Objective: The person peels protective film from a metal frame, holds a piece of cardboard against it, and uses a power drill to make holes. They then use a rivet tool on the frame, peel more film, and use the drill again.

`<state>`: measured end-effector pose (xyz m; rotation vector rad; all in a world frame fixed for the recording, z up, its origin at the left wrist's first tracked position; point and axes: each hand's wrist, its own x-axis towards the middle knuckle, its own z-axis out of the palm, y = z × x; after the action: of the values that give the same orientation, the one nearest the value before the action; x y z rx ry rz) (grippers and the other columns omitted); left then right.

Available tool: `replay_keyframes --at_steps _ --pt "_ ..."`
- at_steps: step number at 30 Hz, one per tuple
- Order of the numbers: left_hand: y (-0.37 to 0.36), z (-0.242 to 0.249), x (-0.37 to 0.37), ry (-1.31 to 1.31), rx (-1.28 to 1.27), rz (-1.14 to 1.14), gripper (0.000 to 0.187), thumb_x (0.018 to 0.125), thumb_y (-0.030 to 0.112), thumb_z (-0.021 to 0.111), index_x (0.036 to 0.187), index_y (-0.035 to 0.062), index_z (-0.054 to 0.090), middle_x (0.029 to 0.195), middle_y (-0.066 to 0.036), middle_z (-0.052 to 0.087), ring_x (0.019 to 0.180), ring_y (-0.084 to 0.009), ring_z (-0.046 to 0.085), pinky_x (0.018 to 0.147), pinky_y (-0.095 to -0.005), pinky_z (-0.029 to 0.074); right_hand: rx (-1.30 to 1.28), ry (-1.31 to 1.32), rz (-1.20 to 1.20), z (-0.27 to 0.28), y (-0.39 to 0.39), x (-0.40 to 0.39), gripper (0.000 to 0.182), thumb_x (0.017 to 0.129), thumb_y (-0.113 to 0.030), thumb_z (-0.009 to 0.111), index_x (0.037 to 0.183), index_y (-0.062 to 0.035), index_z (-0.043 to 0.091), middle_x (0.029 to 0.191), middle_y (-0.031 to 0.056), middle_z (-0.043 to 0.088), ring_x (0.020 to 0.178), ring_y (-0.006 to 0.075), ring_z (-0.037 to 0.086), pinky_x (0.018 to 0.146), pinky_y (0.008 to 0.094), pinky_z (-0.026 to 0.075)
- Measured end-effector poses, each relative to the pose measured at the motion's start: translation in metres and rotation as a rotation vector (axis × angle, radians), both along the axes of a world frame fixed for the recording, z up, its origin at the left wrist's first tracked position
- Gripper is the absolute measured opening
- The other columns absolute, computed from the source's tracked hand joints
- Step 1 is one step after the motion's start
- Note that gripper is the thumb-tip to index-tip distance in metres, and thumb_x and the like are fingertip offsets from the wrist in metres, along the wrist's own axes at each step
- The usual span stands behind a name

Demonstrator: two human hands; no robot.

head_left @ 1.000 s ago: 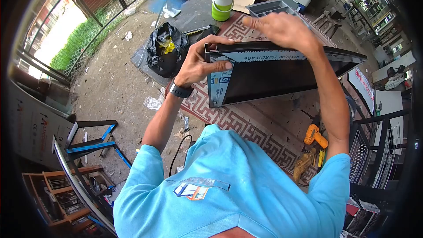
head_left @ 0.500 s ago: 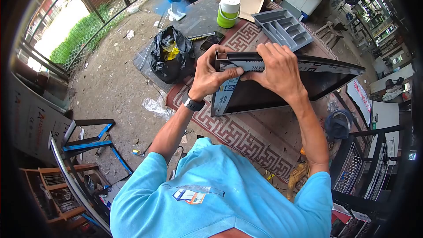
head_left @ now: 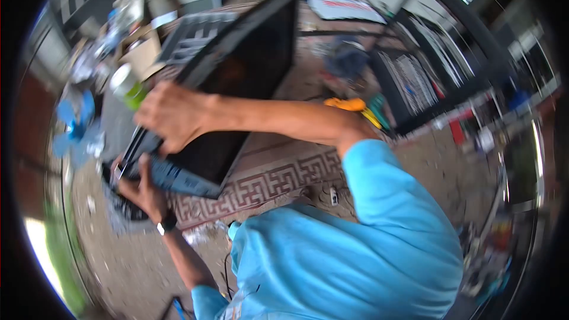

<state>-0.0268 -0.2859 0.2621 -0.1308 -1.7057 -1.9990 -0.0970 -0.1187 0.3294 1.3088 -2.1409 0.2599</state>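
A dark panel in a black metal frame [head_left: 237, 83], with printed film along its near edge, stands tilted over the patterned mat [head_left: 267, 181]. My left hand [head_left: 144, 191], with a watch on the wrist, grips its lower left corner, thumb against the film side. Higher along the same frame edge, my right hand [head_left: 178, 114] is closed over the top, its fingers curled round the rail. Motion smears the view, and the far sides of the fingers are hidden.
To the left are a green and white jug [head_left: 127, 85], a blue fan [head_left: 75, 130] and a cardboard box [head_left: 142, 53]. A grey cutlery tray [head_left: 192, 35] lies behind the panel. Yellow-orange tool [head_left: 345, 104] and black frames [head_left: 409, 86] are at the right.
My view has swung to the right, so the surroundings have shifted left and rotated. Both hands remain on the framed panel, now at the left of the view.
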Motion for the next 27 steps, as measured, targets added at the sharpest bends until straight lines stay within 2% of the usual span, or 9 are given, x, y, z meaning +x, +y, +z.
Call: replay_keyframes --at_steps 7,10,12,14,18,20,22,24,27 --pt "0.001 -0.004 0.002 -0.022 -0.220 0.204 0.034 0.089 0.032 0.062 0.099 0.0012 0.051 0.086 -0.006 0.055 0.074 -0.0127 0.048 0.065 -0.0286 0.044 0.081 -0.007 -0.210 -0.009 -0.001 0.023 0.060 0.066 -0.058 0.064 0.086 -0.0013 0.060 0.080 0.0100 0.061 0.076 0.0244 0.056 0.073 0.0404 0.043" --pt "-0.008 -0.008 0.003 0.065 -0.350 0.294 0.036 0.092 0.038 0.056 0.088 0.0023 0.051 0.079 -0.004 0.049 0.069 -0.0127 0.043 0.061 -0.0290 0.041 -0.056 0.041 -0.178 -0.023 0.002 0.044 0.071 0.070 -0.058 0.064 0.113 -0.0023 0.054 0.106 0.0150 0.056 0.101 0.0253 0.051 0.091 0.0429 0.039" --pt "0.009 0.007 0.013 -0.098 -0.190 0.317 0.033 0.091 0.035 0.057 0.085 0.0033 0.050 0.080 -0.005 0.051 0.067 -0.0125 0.046 0.060 -0.0286 0.044 -0.300 0.175 -0.127 -0.043 0.016 0.062 0.045 0.081 -0.031 0.065 0.118 -0.0088 0.052 0.120 0.0191 0.049 0.114 0.0288 0.047 0.105 0.0496 0.031" --pt "0.022 0.024 0.012 -0.278 -0.015 0.415 0.025 0.089 0.028 0.059 0.094 0.0033 0.056 0.089 -0.011 0.058 0.076 -0.0194 0.058 0.067 -0.0333 0.052 -0.744 0.041 -0.016 -0.067 0.043 0.080 0.031 0.076 -0.012 0.068 0.106 -0.0074 0.060 0.115 0.0171 0.054 0.109 0.0289 0.052 0.097 0.0453 0.041" --pt "-0.054 -0.036 0.007 0.055 -0.759 0.431 0.031 0.093 0.021 0.047 0.117 0.0046 0.057 0.124 -0.020 0.048 0.107 -0.0330 0.054 0.085 -0.0476 0.049 -1.066 -0.310 -0.526 -0.120 0.207 0.109 0.004 0.079 -0.003 0.063 0.081 -0.0042 0.066 0.079 0.0074 0.065 0.078 0.0212 0.063 0.071 0.0326 0.050" --pt "-0.037 -0.017 0.010 0.021 -0.441 0.451 0.041 0.092 0.029 0.045 0.122 0.0020 0.053 0.120 -0.020 0.052 0.106 -0.0313 0.055 0.087 -0.0486 0.046 -1.394 -0.501 -0.730 -0.146 0.327 0.105 0.007 0.080 -0.004 0.063 0.082 0.0000 0.067 0.080 0.0077 0.068 0.074 0.0141 0.063 0.069 0.0274 0.050" --pt "-0.062 -0.025 0.004 -0.144 -0.037 0.305 0.044 0.093 0.032 0.042 0.122 0.0013 0.053 0.118 -0.019 0.052 0.108 -0.0305 0.054 0.088 -0.0459 0.046 -1.195 -0.276 -1.055 -0.180 0.477 0.108 0.012 0.074 -0.003 0.065 0.086 -0.0029 0.068 0.077 0.0088 0.069 0.069 0.0159 0.064 0.065 0.0284 0.049" --pt "-0.079 -0.042 0.008 -0.060 -0.064 0.301 0.048 0.085 0.035 0.063 0.127 0.0156 0.048 0.121 -0.018 0.053 0.108 -0.0331 0.053 0.097 -0.0478 0.041 -1.148 -0.175 -1.394 -0.197 0.610 0.128 0.026 0.068 0.002 0.054 0.085 -0.0065 0.071 0.080 0.0108 0.070 0.075 0.0194 0.067 0.068 0.0296 0.051" --pt "0.007 0.014 0.015 -0.026 -0.355 0.597 0.041 0.088 0.033 0.056 0.119 0.0059 0.055 0.115 -0.018 0.055 0.107 -0.0311 0.054 0.091 -0.0434 0.046 -1.079 -0.056 -1.878 -0.208 0.747 0.167 0.030 0.068 -0.011 0.061 0.097 -0.0106 0.071 0.080 0.0134 0.069 0.076 0.0247 0.067 0.072 0.0350 0.051"
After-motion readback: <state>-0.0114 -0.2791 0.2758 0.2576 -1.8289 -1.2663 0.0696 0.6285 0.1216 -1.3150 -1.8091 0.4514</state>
